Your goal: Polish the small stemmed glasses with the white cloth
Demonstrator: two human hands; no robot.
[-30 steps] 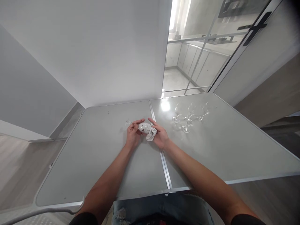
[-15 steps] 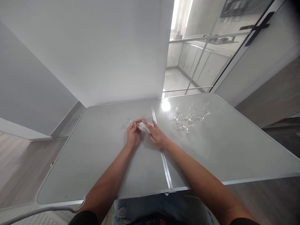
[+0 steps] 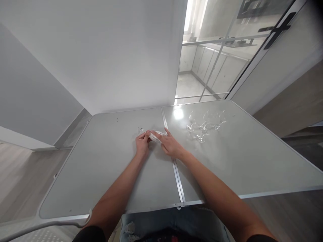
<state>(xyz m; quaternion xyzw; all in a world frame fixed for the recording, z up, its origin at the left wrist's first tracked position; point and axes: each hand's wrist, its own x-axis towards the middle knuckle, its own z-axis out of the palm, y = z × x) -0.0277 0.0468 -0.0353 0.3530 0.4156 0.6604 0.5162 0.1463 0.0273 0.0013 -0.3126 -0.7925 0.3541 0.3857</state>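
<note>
A clear stemmed glass (image 3: 156, 136) lies tilted on its side between my two hands, its round foot pointing left. The fingers of my left hand (image 3: 142, 144) pinch the glass around the stem end of the bowl. Over the bowl and towards the rim lies my right hand (image 3: 172, 145), fingers closed on it with the thumb underneath. Whitish streaks show on the bowl; whether they are reflections or something inside, I cannot tell. Part of the stem is hidden by my left fingers.
Several clear stemmed glasses (image 3: 203, 126) stand in a group on the right half of the grey table (image 3: 101, 181). A metal seam (image 3: 178, 178) crosses the table near my right hand. A white wall (image 3: 131, 60) rises behind, with a glass door (image 3: 214, 60) at right.
My left fingers have drawn closer together near the stem, and the glass has turned slightly, its foot shifting a little right. My right hand stays nearly in place. The other glasses have not moved.
</note>
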